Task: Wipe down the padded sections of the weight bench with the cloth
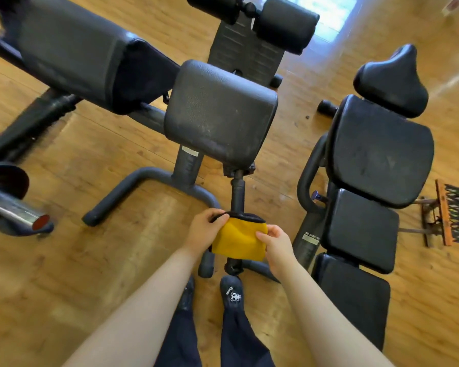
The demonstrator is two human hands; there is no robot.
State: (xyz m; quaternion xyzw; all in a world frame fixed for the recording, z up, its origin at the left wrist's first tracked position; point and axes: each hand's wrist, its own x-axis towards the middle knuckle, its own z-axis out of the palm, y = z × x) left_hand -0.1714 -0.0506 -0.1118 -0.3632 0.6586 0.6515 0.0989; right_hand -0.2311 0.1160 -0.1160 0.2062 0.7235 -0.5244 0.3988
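Note:
A folded yellow cloth (237, 239) with a dark edge is held in front of me at waist height. My left hand (204, 231) grips its left side and top edge, and my right hand (276, 246) pinches its right side. Just beyond the cloth stands a dusty grey square pad (217, 112) on a post, part of a bench with two black roller pads (284, 22) at the far end. To the right lies a black weight bench with a back pad (379, 152), a middle pad (361, 229), a near pad (355, 298) and a head pad (392, 78).
A long dark padded bench (72, 51) runs off to the upper left. A barbell end with a weight plate (11, 202) sticks in at the left. An orange-framed rack (451, 215) lies on the wooden floor at the right. My shoes (231, 292) stand by the bench's floor frame (149, 178).

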